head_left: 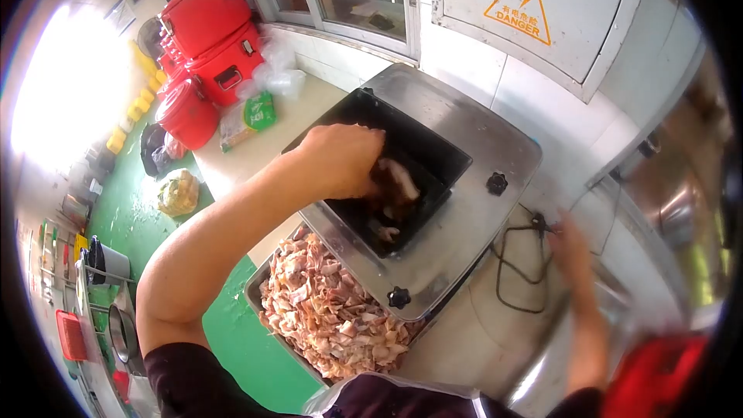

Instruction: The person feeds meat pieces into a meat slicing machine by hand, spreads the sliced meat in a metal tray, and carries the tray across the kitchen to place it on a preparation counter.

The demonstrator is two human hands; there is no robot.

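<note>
My left hand (350, 159) reaches over a black tray-like hopper (441, 156) on top of a steel machine (433, 263). Its fingers are curled closed, and what they hold, if anything, is hidden. Right beside them in the hopper lie a pale, reddish piece of meat (401, 183) and a smaller scrap of meat (385, 231). My right hand (569, 248) is smeared by motion to the right of the machine, near a black cord (501, 279); its fingers cannot be made out. Below the machine's near left edge, a metal pan (254, 294) holds a heap of cut meat pieces (329, 306).
Red lidded containers (209, 15) and a green-and-white packet (251, 118) stand on the counter at back left. A bag of yellowish food (178, 192) sits on the green floor (120, 217). An electrical box (534, 8) hangs above. A red blurred object (654, 379) is at lower right.
</note>
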